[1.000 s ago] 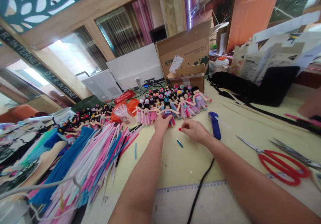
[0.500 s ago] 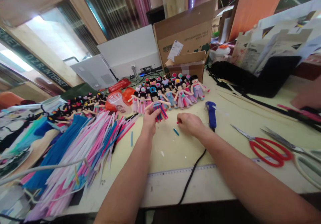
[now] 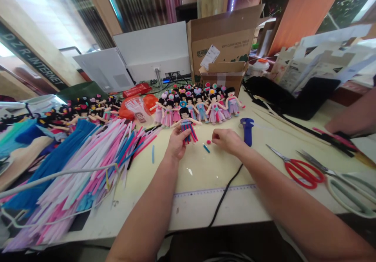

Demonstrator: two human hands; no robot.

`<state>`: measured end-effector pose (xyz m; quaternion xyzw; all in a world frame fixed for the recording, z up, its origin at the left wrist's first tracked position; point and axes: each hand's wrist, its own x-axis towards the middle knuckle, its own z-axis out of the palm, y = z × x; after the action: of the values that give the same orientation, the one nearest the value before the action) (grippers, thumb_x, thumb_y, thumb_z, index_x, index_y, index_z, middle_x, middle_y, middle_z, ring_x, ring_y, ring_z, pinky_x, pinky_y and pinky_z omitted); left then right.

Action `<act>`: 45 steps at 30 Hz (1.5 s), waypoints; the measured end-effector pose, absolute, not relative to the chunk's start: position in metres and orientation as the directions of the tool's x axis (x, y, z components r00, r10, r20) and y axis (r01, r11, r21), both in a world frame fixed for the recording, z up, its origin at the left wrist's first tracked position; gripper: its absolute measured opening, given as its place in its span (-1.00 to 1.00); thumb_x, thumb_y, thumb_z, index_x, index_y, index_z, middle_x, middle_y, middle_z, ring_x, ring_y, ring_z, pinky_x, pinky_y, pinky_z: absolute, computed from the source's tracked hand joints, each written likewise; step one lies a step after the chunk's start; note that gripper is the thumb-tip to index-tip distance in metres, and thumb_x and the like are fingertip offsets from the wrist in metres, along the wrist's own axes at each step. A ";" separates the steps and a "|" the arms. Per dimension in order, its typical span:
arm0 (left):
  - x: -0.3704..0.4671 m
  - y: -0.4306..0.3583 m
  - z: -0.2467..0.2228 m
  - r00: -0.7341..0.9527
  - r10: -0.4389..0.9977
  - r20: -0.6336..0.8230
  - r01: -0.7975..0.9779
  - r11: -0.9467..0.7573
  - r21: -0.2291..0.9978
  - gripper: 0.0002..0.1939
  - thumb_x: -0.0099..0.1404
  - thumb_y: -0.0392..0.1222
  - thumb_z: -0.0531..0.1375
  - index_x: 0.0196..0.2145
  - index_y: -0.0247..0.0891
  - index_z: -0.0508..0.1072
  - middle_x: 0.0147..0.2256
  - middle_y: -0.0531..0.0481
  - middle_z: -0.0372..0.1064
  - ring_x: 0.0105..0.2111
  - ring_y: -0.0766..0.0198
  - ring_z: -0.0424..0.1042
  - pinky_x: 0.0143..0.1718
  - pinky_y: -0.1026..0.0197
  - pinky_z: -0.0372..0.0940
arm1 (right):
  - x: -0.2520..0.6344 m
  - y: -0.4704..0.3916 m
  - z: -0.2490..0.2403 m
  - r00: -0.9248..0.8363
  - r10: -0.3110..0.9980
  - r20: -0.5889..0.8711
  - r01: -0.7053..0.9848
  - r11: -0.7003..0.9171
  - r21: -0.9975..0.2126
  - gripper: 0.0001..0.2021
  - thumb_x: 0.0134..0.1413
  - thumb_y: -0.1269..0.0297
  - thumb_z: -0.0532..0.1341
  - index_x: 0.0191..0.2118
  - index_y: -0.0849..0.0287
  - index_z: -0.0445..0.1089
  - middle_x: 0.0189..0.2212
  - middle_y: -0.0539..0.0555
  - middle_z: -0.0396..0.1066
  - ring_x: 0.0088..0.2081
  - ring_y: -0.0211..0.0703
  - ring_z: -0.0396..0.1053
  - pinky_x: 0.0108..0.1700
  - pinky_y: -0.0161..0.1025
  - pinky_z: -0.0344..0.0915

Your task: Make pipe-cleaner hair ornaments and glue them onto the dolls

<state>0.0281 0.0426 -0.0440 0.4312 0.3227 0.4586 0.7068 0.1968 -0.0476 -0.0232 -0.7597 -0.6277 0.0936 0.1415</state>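
Observation:
My left hand (image 3: 178, 140) is closed on a small doll (image 3: 185, 125) with black hair and a blue-and-red striped skirt, held upright. My right hand (image 3: 225, 140) is over the table just right of a small pink-red round piece (image 3: 208, 141); its fingers are curled, and what they hold, if anything, is too small to make out. A short blue stick (image 3: 206, 148) lies between the hands. Right of my right hand lies a blue glue gun (image 3: 247, 131). Many finished dolls (image 3: 216, 107) stand behind the held one.
Fuzzy stems in pink, white and blue (image 3: 85, 152) cover the left side. Red-handled scissors (image 3: 302, 172) and pale-handled scissors (image 3: 346, 187) lie right. A ruler (image 3: 205, 191) and black cable (image 3: 225, 195) are near the front edge. A cardboard box (image 3: 221, 38) stands behind; another person's arm (image 3: 352, 109) shows at right.
The pink-red round piece, earlier at my right fingertips, now lies on the table apart from them. My right hand has drawn slightly to the right. The view has shifted a little.

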 end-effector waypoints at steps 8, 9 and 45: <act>0.025 0.041 -0.037 0.475 0.880 0.019 -0.479 0.241 0.844 -0.59 -0.07 -0.32 0.38 -0.21 -0.21 0.44 -0.31 0.02 0.50 -0.32 0.29 0.48 -0.32 0.28 0.37 | 0.238 -0.123 -0.027 0.322 0.945 -0.058 0.788 -0.302 -0.536 -0.66 0.06 0.06 0.12 -0.62 0.12 0.21 -0.69 -0.04 0.31 -0.62 -0.26 0.27 -0.53 -0.32 0.07; 0.025 0.040 -0.036 0.477 0.878 0.023 -0.486 0.242 0.840 -0.60 -0.05 -0.32 0.37 -0.21 -0.21 0.44 -0.31 0.02 0.50 -0.31 0.29 0.48 -0.32 0.29 0.38 | 0.237 -0.125 -0.026 0.322 0.944 -0.079 0.774 -0.310 -0.551 -0.66 0.07 0.06 0.11 -0.61 0.12 0.22 -0.69 -0.04 0.30 -0.62 -0.26 0.27 -0.53 -0.32 0.08; 0.023 0.022 -0.011 0.567 0.824 0.023 -0.383 0.239 0.892 -0.61 -0.05 -0.26 0.33 -0.22 -0.28 0.39 -0.30 -0.03 0.45 -0.35 0.21 0.50 -0.41 0.27 0.36 | 0.280 -0.076 -0.052 0.687 0.727 -0.020 0.530 -0.519 -0.671 -0.75 -0.15 0.05 0.23 -0.45 0.15 0.35 -0.61 0.04 0.32 -0.46 -0.07 0.34 -0.40 -0.20 0.16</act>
<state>0.0225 0.0221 -0.0110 0.4683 0.2351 0.4017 0.7511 0.2803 -0.0756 -0.0515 -0.8584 -0.3660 0.1510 0.3264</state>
